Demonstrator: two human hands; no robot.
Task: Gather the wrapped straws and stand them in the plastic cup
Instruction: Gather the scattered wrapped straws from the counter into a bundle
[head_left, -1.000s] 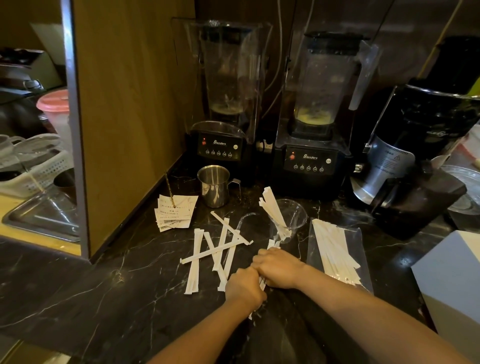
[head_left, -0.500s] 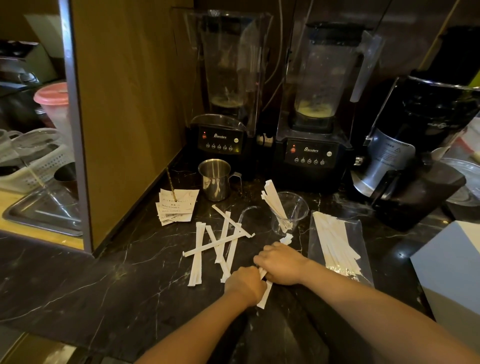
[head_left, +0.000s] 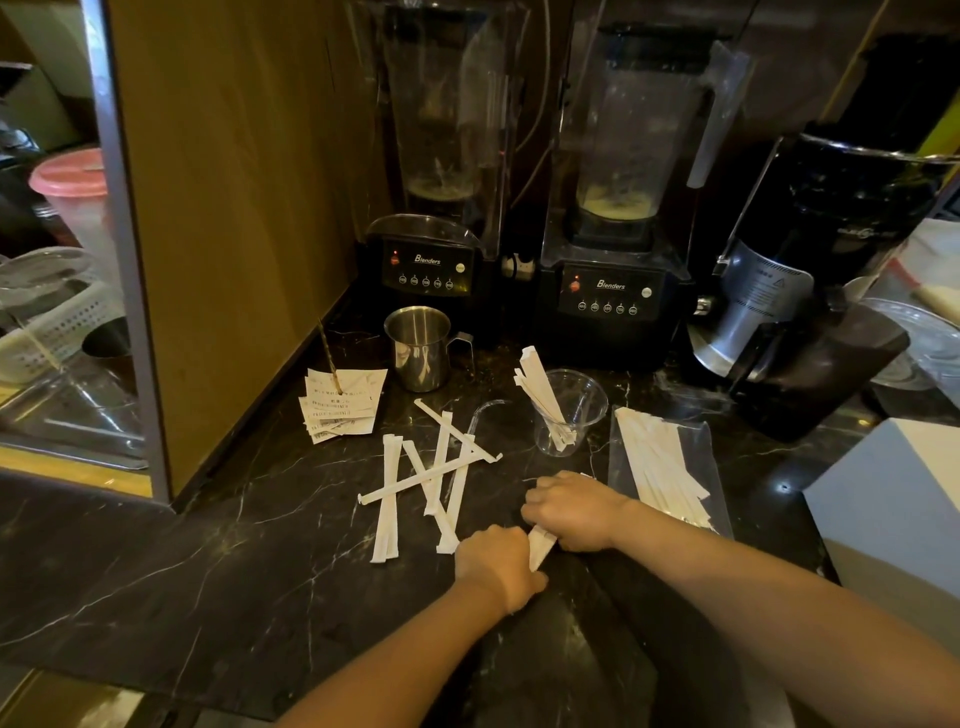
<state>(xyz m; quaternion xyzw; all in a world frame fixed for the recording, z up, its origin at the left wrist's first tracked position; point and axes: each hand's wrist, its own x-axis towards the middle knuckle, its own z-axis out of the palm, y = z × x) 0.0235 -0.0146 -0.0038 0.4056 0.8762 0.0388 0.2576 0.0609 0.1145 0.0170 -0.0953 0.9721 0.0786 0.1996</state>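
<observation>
**Both hands closed on a small bundle of wrapped straws**

The left hand (head_left: 498, 564) and the right hand (head_left: 574, 512) sit close together low on the counter (head_left: 208, 571), near its front edge, knuckles up. Both are curled shut around one small bundle of straws (head_left: 540, 548); only a short white stretch of it shows in the gap between the two fists. How many straws are in the bundle cannot be told.

Just to the left of the hands lies a loose heap of wrapped straws (head_left: 441, 467), flat on the counter and crossing one another at angles. A clear bent tube (head_left: 480, 413) lies at the far side of that heap.

Beyond the right hand stands the plastic cup (head_left: 571, 410), upright, with several wrapped straws (head_left: 540, 389) already in it, leaning to the left over the rim. Right of the cup and the right hand lies a clear bag (head_left: 665, 467) with more wrapped straws inside.

Farther back on the left, near the wooden side panel (head_left: 234, 208), a stack of paper slips (head_left: 343, 405) is pinned on a spike. Beside it stands a steel jug (head_left: 418, 356). Two blenders (head_left: 613, 291) stand along the back edge of the counter, and a black machine (head_left: 810, 291) fills the back right corner.
</observation>
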